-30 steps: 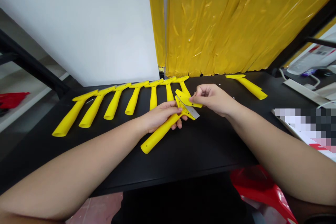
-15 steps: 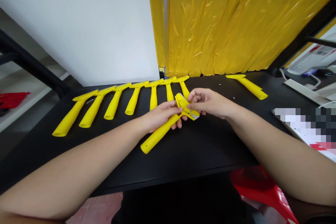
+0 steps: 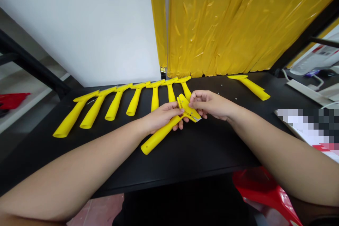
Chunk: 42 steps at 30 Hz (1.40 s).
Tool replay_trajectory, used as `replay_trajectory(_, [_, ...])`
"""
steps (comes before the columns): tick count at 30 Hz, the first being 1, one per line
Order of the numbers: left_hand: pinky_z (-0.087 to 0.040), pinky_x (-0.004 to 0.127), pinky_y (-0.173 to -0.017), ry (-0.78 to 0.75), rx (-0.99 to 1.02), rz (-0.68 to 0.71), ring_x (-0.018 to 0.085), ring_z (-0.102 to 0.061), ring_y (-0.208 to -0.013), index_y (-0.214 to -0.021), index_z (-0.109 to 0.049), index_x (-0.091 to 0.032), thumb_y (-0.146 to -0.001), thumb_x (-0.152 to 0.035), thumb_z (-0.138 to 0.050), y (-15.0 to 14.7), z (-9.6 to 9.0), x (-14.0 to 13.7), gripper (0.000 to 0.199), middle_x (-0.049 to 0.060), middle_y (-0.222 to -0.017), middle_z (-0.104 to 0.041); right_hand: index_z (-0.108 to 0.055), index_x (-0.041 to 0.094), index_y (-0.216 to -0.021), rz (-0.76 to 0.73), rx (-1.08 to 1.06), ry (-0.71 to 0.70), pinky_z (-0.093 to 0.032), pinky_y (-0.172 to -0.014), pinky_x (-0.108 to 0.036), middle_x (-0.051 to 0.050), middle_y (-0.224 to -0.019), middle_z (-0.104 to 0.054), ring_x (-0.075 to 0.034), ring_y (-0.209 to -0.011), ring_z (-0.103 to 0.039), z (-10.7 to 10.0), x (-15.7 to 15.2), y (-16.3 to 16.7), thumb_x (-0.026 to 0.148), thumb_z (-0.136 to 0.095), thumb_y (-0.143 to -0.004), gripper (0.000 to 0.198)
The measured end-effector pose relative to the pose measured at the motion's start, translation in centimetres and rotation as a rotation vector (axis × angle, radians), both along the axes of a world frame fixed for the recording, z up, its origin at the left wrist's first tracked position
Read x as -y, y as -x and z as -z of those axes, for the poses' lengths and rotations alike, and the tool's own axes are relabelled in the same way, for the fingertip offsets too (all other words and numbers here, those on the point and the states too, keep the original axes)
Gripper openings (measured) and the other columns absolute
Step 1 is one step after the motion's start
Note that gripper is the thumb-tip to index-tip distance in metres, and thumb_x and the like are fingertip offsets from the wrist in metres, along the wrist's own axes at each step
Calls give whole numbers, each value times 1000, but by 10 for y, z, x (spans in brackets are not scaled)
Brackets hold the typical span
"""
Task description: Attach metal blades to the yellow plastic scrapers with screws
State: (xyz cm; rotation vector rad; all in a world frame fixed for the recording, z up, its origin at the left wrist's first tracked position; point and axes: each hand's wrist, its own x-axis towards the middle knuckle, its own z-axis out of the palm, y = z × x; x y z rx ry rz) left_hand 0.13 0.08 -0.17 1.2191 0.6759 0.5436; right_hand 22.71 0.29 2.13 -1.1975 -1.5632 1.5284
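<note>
Gripping yellow scraper (image 3: pixel 159 137) in left hand (image 3: pixel 162 116), pinching yellow plate (image 3: pixel 186 105) in right hand (image 3: pixel 209 103) over scraper's far right end, crosswise to its long axis

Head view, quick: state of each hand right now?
Left hand: closed around the yellow scraper, near its head.
Right hand: thumb and fingers closed on the yellow cover plate at the scraper's head.

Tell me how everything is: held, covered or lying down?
Left hand: closed around the yellow tool
Right hand: touching the yellow plate
Yellow tool: held, slanted
Yellow plate: lying over the blade
Blade: only one end showing
Seven other tools: lying in a row
Lone tool at right: lying apart
</note>
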Motion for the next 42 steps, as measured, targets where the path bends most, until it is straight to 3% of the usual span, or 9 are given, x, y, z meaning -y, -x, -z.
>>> replay_trajectory(6, [-50, 19, -47, -26, -6, 8, 12, -69, -62, -107, -62, -12, -101, -27, -61, 0, 1, -1, 16, 7, -89, -72, -63, 20, -83, -44, -88, 168, -43, -37, -14, 6, -53, -59, -8, -45, -53, 5, -5, -3, 36, -91, -75, 34])
replay_trajectory(14, [-51, 19, -48, -33, 0, 20, 12, -69, -62, -104, -62, -13, -101, -27, -61, 1, 1, -2, 15, 7, -89, -73, -67, 18, -85, -111, -120, 271, -54, -45, -15, 4, -59, -65, -8, -49, -62, 6, -10, -9, 34, -96, -73, 35])
replay_trajectory(27, [-50, 19, -47, -43, -35, -3, 12, -69, -60, -103, -65, -12, -100, -27, -65, -1, -2, -1, 16, 6, -84, -72, -69, 17, -83, -83, -86, 168, -53, -45, -15, 2, -61, -70, -7, -48, -62, 6, -6, -1, 32, -100, -67, 38])
replay_trajectory(33, [-49, 19, -46, -26, -35, 3, 12, -68, -58, -101, -65, -12, -97, -28, -67, -1, -3, -1, 16, 6, -82, -72, -69, 16, -85, -116, -109, 210, -56, -47, -17, 0, -63, -71, -10, -50, -65, 5, -7, -4, 33, -93, -75, 31])
replay_trajectory(42, [-49, 19, -46, -23, -32, 7, 12, -68, -57, -101, -65, -12, -95, -24, -65, -1, -1, -2, 13, 6, -79, -72, -71, 16, -85, -99, -119, 201, -60, -51, -19, -1, -66, -73, -10, -53, -68, 5, -5, -3, 26, -92, -75, 25])
